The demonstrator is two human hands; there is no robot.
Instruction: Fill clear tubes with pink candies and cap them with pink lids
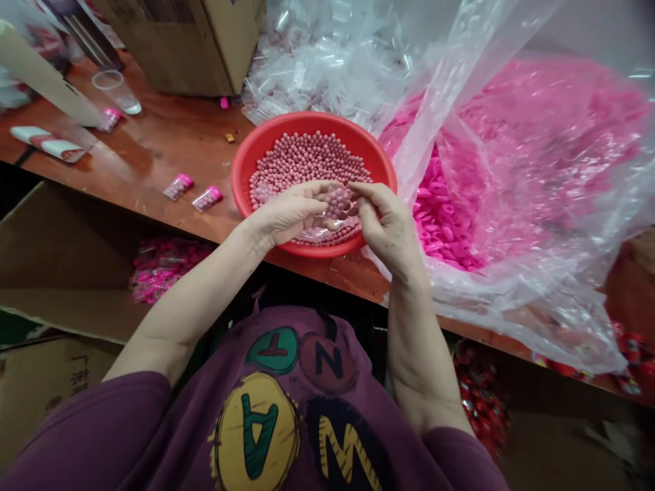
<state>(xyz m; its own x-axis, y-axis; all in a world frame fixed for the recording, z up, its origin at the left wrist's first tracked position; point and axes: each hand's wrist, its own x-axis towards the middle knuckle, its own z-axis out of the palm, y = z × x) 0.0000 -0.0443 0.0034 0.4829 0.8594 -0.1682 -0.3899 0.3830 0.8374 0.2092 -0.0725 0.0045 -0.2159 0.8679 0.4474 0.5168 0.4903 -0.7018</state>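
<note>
A red bowl (244,164) full of small pink balls (307,160) sits at the near edge of the wooden table (168,146). Over its front half, my left hand (286,215) and my right hand (386,225) meet, both pinching a small clear packet (336,204) filled with pink balls. My left fingers curl around the packet from the left; my right thumb and forefinger grip its right edge.
A big clear plastic bag (537,204) of bright pink plastic pieces lies to the right. Clear small tubes (327,54) are heaped behind the bowl. Filled packets (207,198) lie left of it. A plastic cup (117,90), a cardboard box (189,41) and a box of finished packets (164,262) below.
</note>
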